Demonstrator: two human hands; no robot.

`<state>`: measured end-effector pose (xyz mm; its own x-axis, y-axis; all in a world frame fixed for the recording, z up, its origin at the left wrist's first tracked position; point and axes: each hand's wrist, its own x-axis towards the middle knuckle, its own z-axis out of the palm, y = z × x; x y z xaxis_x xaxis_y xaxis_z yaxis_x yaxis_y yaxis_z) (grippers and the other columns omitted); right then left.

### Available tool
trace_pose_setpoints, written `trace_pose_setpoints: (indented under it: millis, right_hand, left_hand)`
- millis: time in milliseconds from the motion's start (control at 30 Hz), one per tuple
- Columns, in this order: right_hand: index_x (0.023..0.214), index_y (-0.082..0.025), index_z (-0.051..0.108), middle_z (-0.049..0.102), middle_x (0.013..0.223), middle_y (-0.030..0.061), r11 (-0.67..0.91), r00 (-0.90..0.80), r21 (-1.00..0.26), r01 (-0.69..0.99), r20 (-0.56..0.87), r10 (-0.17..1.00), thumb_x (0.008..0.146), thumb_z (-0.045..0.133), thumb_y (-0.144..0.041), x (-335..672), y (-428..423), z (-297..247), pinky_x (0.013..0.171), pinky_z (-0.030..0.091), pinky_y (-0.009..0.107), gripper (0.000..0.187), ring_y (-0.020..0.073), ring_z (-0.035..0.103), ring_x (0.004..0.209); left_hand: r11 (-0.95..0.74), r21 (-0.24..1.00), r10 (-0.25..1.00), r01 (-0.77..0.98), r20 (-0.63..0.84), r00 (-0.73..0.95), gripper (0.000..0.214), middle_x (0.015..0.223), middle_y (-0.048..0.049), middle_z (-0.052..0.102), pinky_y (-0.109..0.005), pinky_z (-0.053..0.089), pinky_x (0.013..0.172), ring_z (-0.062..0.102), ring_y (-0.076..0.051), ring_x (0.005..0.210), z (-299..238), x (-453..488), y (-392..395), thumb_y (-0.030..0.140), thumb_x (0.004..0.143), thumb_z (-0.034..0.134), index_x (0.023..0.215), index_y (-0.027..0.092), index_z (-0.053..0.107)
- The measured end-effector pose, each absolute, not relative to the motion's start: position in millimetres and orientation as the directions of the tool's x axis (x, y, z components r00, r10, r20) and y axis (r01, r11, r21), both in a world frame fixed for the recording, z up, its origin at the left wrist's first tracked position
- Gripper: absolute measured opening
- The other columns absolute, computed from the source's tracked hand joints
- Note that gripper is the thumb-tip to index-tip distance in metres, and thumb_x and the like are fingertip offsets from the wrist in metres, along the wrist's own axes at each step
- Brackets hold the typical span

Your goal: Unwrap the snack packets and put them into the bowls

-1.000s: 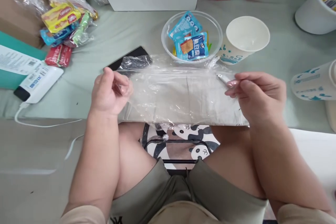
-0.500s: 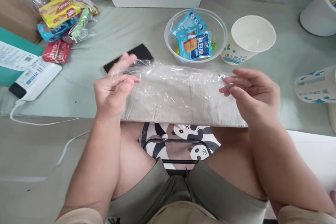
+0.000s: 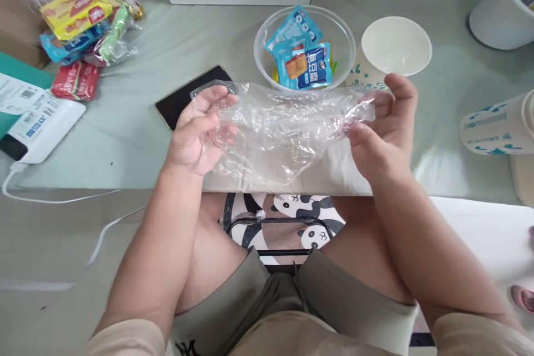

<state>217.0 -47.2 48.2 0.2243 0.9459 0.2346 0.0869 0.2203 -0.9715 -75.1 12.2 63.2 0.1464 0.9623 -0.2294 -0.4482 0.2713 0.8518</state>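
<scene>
A clear plastic bag (image 3: 283, 128) is stretched between my two hands above the table's front edge. My left hand (image 3: 200, 130) grips its left end with curled fingers. My right hand (image 3: 381, 133) pinches its right end between thumb and fingers. Under the crinkled plastic lies a folded beige cloth (image 3: 287, 175) on the table edge. Just behind the bag stands a clear bowl (image 3: 267, 72) holding blue snack packets (image 3: 302, 64).
A white paper cup (image 3: 396, 47) stands right of the bowl. A black phone (image 3: 183, 101) lies by my left hand. Loose snack packets (image 3: 79, 22) and a white power bank (image 3: 41, 125) lie far left. More paper cups (image 3: 496, 122) are at the right.
Both hands have lifted and bunched the plastic bag off the beige cloth, drawing closer together. The bag, flat a second ago, is now crumpled between them.
</scene>
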Motion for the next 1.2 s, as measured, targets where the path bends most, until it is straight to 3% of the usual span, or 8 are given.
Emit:
trace_pose_setpoints:
  millis: [233, 500, 667, 767, 900, 1000, 1100, 1200]
  right_hand:
    - [0.132, -0.043, 0.051, 0.063, 0.131, 0.0028, 0.011, 0.308, -0.979, 0.204, 0.075, 0.948, 0.087, 0.077, -0.039, 215.3, -56.6, 58.2, 0.042, 0.040, 0.032, 0.052, 0.0072, 0.045, 0.050]
    - [0.129, -0.035, 0.055, 0.059, 0.111, -0.0009, -0.178, 0.434, -0.883, 0.434, 0.032, 0.900, 0.074, 0.080, -0.018, 227.4, -57.4, 60.3, 0.041, 0.036, 0.026, 0.064, 0.0032, 0.049, 0.045]
    - [0.098, -0.023, 0.069, 0.063, 0.094, 0.0004, 0.107, 0.477, -0.916, 0.388, 0.298, 0.826, 0.077, 0.073, -0.017, 241.9, -52.9, 58.0, 0.068, 0.050, 0.031, 0.022, 0.0095, 0.059, 0.066]
    - [0.095, -0.024, 0.071, 0.070, 0.086, 0.0023, 0.171, 0.296, -0.980, 0.097, 0.193, 0.935, 0.081, 0.077, -0.027, 238.0, -51.9, 52.3, 0.081, 0.058, 0.032, 0.015, 0.0168, 0.071, 0.084]
    - [0.117, -0.026, 0.066, 0.076, 0.121, 0.0071, -0.062, -0.156, -0.996, -0.070, -0.051, 0.987, 0.073, 0.090, -0.045, 208.4, -53.8, 47.0, 0.100, 0.061, 0.037, 0.053, 0.0214, 0.073, 0.113]
    - [0.129, -0.025, 0.057, 0.077, 0.104, 0.0050, -0.258, -0.382, -0.966, -0.022, -0.230, 0.895, 0.073, 0.090, -0.040, 184.2, -55.6, 48.4, 0.075, 0.063, 0.030, 0.067, 0.0165, 0.074, 0.087]
    - [0.100, -0.019, 0.064, 0.057, 0.062, -0.0067, -0.373, -0.461, -0.923, 0.090, -0.371, 0.806, 0.081, 0.082, -0.039, 175.5, -55.8, 54.6, 0.044, 0.037, 0.020, 0.033, 0.0067, 0.047, 0.050]
    - [0.077, -0.019, 0.060, 0.047, 0.055, -0.0079, -0.375, -0.419, -0.921, 0.108, -0.384, 0.823, 0.082, 0.082, -0.043, 182.2, -53.8, 60.7, 0.041, 0.024, 0.020, 0.033, 0.0042, 0.035, 0.046]
  left_hand:
    - [0.295, 0.951, 0.955, -0.089, -0.296, 0.006, 0.032, 0.067, 0.0025, 0.072, -0.022, 0.023, 0.034, 0.044, -0.007, 0.034, 55.7, -76.0, 17.2, 0.017, 0.076, 0.069, 0.107, 0.025, 0.068]
    - [0.311, 0.948, 0.946, -0.067, -0.315, -0.070, 0.032, 0.048, 0.0071, 0.056, -0.021, 0.016, 0.034, 0.034, -0.007, 0.031, 54.9, -76.0, 21.1, 0.013, 0.078, 0.064, 0.108, 0.024, 0.068]
    - [0.382, 0.919, 0.919, -0.102, -0.366, 0.146, 0.032, 0.043, 0.0077, 0.052, -0.020, 0.010, 0.032, 0.025, -0.005, 0.027, 65.5, -80.9, 18.1, 0.020, 0.073, 0.072, 0.105, 0.024, 0.068]
    - [0.434, 0.897, 0.865, -0.089, -0.386, 0.321, 0.032, 0.038, 0.0095, 0.045, -0.019, 0.010, 0.031, 0.020, -0.004, 0.024, 68.7, -79.9, 13.6, 0.023, 0.071, 0.075, 0.103, 0.025, 0.069]
    - [0.493, 0.870, 0.742, -0.006, -0.417, 0.525, 0.029, 0.037, 0.0091, 0.046, -0.019, 0.011, 0.030, 0.021, -0.005, 0.021, 71.2, -68.5, 6.8, 0.024, 0.074, 0.078, 0.102, 0.024, 0.071]
    - [0.483, 0.874, 0.681, 0.056, -0.416, 0.602, 0.028, 0.040, 0.0067, 0.053, -0.019, 0.013, 0.030, 0.025, -0.006, 0.022, 72.7, -61.6, 4.4, 0.028, 0.076, 0.080, 0.102, 0.023, 0.071]
    - [0.445, 0.891, 0.696, 0.094, -0.410, 0.589, 0.031, 0.044, 0.0046, 0.059, -0.021, 0.010, 0.031, 0.030, -0.006, 0.026, 70.3, -64.9, 8.8, 0.027, 0.072, 0.083, 0.100, 0.021, 0.071]
    - [0.378, 0.925, 0.833, 0.039, -0.358, 0.421, 0.030, 0.049, 0.0054, 0.060, -0.022, 0.009, 0.034, 0.030, -0.004, 0.030, 62.4, -74.8, 19.9, 0.021, 0.066, 0.084, 0.092, 0.022, 0.069]
